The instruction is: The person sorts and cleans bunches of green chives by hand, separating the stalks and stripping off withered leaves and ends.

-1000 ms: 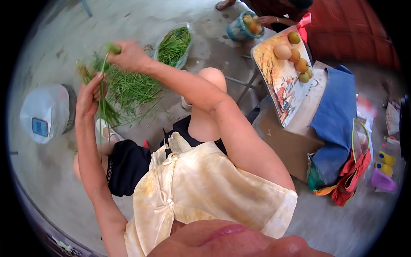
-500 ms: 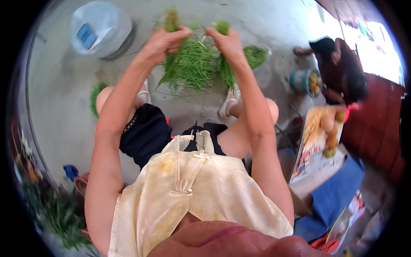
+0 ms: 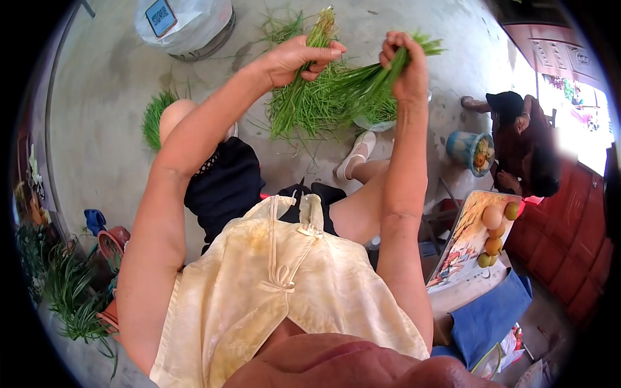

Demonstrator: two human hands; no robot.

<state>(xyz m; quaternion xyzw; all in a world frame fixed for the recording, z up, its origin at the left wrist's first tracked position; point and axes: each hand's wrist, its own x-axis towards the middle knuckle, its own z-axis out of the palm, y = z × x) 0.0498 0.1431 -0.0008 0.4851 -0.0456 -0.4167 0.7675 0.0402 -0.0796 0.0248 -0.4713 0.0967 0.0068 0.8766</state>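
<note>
The right bunch (image 3: 369,84), clasped in the right hand (image 3: 412,72), has been swung slantwise over loose greens (image 3: 299,111) on the floor (image 3: 97,84); the left bunch (image 3: 320,31) is gripped in the left hand (image 3: 286,63); separate handling is indicated.

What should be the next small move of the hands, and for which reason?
I would probably lower the greens in the right hand onto the pile. They reach out over it, and the left hand grips another bunch with pale, ragged ends sticking up, which the freed right hand could perhaps then tidy.
</note>
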